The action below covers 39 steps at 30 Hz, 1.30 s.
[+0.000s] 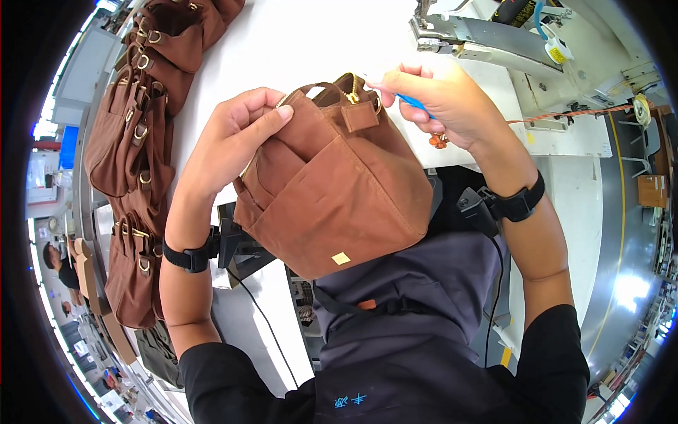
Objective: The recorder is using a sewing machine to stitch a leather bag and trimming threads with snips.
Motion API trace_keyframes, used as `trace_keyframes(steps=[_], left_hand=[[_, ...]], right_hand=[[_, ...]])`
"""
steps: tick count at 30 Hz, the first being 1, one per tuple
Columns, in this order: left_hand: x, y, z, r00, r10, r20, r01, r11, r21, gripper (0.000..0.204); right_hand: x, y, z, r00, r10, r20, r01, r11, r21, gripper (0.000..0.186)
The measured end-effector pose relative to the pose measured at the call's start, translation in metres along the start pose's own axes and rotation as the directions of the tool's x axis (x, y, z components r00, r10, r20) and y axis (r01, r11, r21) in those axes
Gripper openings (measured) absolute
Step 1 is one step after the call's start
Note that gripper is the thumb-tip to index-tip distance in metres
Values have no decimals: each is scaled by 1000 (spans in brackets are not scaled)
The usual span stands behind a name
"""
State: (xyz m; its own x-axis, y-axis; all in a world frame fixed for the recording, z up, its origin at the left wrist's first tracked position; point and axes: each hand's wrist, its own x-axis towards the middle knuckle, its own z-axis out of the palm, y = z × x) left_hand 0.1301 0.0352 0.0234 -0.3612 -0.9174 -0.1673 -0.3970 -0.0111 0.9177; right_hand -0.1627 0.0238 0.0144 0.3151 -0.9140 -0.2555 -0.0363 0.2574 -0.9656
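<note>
A brown fabric handbag [353, 191] rests tilted against my apron at the table's near edge. It has a slanted front pocket, a small gold plate low on the front and a brass zipper along its open top. My left hand [244, 131] pinches the upper left edge, thumb outside. Beside the zipper's right end, near a brown tab [360, 116] and a metal ring, is my right hand [438, 99]. Its fingers are closed round a small blue-handled tool [415, 106], mostly hidden by them. An orange cord [439, 140] bunches below that hand.
Several similar brown bags [131, 134] line the left side. The white table [282, 42] stretches ahead, with a sewing machine arm [480, 39] at the far right. An orange cord [565, 113] runs rightward from my right wrist. Wrist-strap devices [487, 208] with cables sit on both forearms.
</note>
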Motion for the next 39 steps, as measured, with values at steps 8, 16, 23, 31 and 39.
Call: trace_keyframes(steps=[8, 16, 23, 31, 39], left_hand=[[-3, -1, 0, 1000, -1, 25, 3, 996, -87, 18], [-9, 5, 5, 1000, 2, 11, -1, 998, -70, 17], [-27, 18, 15, 1000, 2, -26, -2, 1000, -15, 18], [-71, 50, 43, 993, 103, 55, -106, 993, 49, 18], [-124, 90, 70, 990, 142, -8, -134, 950, 281, 20]], right_hand=[[16, 5, 5, 995, -15, 94, 16, 1000, -11, 23], [17, -7, 8, 998, 38, 42, -29, 981, -191, 31], [-7, -8, 15, 992, -126, -9, 126, 992, -14, 24], [-80, 22, 36, 928, -372, 17, 371, 918, -141, 39], [-129, 23, 53, 891, -429, 145, 451, 870, -197, 32]])
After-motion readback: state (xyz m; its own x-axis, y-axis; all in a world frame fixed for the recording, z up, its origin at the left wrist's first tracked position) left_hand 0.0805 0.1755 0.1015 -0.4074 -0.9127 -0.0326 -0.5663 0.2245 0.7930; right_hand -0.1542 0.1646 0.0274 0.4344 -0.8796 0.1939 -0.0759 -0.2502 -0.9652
